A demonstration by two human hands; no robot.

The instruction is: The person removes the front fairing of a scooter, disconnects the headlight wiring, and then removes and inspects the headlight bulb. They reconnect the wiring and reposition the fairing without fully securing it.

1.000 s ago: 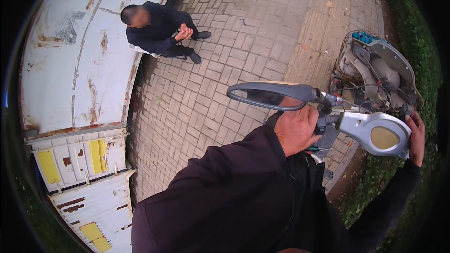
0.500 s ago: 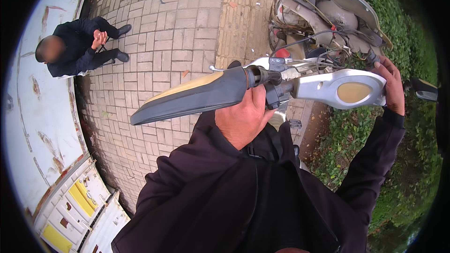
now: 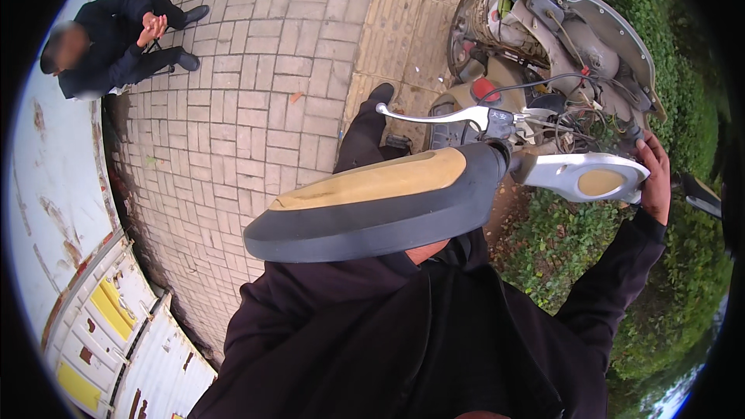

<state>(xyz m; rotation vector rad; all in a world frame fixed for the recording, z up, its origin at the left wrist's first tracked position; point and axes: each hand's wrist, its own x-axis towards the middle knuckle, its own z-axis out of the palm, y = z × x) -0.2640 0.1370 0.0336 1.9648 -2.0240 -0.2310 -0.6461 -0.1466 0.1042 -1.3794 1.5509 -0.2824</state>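
Observation:
An electric scooter's handlebar with a silver cover (image 3: pixel 549 173) and oval tan inset lies in front of me. My right hand (image 3: pixel 656 178) is closed around its right end, fingers curled over the far side. A large rear-view mirror (image 3: pixel 372 221), black-backed with a tan panel, juts left from the handlebar. Behind it my left hand (image 3: pixel 428 251) is almost wholly hidden; only a patch of skin shows under its lower edge, so its fingers cannot be seen. Beyond the mirror a silver brake lever (image 3: pixel 434 116) points left. Loose wires (image 3: pixel 578 128) lie exposed past the handlebar.
The scooter's opened front shell (image 3: pixel 613 39) and wire basket (image 3: pixel 497 23) with a blue item are at the far right. Hedges (image 3: pixel 675 70) run along the right. A seated person (image 3: pixel 116 46) with clasped hands is at the left, by a white metal wall (image 3: pixel 54 171). Paving (image 3: pixel 240 109) lies between.
The mirror has swung nearer to me and now covers my left hand, which was visible gripping beside its stem. The brake lever shows more fully. My right hand stays on the handlebar's end.

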